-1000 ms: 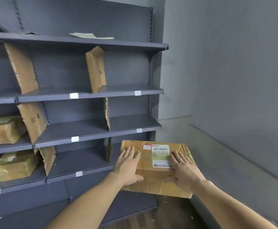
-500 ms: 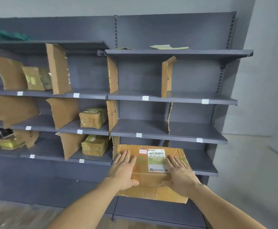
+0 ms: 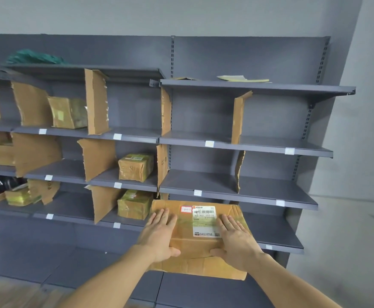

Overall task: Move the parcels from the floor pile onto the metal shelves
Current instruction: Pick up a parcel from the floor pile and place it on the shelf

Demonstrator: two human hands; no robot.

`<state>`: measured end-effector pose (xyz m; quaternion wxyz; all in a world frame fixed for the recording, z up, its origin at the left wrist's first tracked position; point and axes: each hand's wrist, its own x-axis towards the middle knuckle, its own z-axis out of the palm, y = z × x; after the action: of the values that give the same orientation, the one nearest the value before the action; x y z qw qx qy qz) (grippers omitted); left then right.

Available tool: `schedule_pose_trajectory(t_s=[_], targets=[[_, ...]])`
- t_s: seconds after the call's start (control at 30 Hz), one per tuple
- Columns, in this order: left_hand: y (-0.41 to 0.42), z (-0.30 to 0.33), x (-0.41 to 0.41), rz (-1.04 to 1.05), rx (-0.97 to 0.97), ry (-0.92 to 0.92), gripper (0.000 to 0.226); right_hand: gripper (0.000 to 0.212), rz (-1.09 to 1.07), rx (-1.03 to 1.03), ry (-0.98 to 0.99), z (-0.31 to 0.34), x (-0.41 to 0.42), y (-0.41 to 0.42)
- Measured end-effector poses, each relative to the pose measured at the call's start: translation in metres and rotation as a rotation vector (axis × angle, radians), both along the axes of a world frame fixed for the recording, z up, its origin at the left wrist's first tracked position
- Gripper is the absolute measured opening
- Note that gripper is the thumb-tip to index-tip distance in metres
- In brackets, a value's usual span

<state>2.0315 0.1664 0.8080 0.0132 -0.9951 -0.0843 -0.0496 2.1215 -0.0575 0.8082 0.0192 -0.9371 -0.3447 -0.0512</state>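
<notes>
While both hands lie flat on top | cardboard parcel (image 3: 200, 238) held before grey metal shelves (image 3: 237, 187) | left hand (image 3: 159, 236), right hand (image 3: 237, 241): fingers straight, thumbs hooked on near side.

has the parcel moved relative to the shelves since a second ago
Yes. The cardboard parcel sat before the right-hand bay's dividers; now it reaches left to the upright between bays, still unshelved.
</notes>
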Motion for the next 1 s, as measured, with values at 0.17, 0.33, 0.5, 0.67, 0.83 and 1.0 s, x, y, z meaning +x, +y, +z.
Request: schedule_pose_trajectory(t_s=[0.17, 0.33, 0.5, 0.67, 0.83, 1.0], targets=[[0.001, 0.003, 0.006, -0.020, 0.003, -0.019, 0.103, 0.092, -0.019, -0.014, -0.011, 0.005, 0.002, -0.001], [0.006, 0.005, 0.010, -0.023, 0.007, -0.029, 0.103, 0.092, -0.027, -0.022, -0.017, 0.009, 0.003, 0.004], [0.015, 0.006, 0.008, -0.019, 0.013, -0.026, 0.104, 0.091, -0.029, -0.024, -0.005, 0.008, 0.002, 0.014], [0.024, 0.005, 0.007, -0.006, 0.014, -0.023, 0.104, 0.090, -0.021, -0.018, 0.008, 0.011, -0.001, 0.024], [0.040, 0.006, 0.001, 0.013, 0.008, -0.028, 0.103, 0.090, -0.009, -0.013, 0.012, 0.012, 0.000, 0.042], [0.066, 0.010, -0.008, 0.040, 0.007, -0.028, 0.104, 0.091, 0.014, -0.017, 0.000, 0.015, -0.002, 0.071]])
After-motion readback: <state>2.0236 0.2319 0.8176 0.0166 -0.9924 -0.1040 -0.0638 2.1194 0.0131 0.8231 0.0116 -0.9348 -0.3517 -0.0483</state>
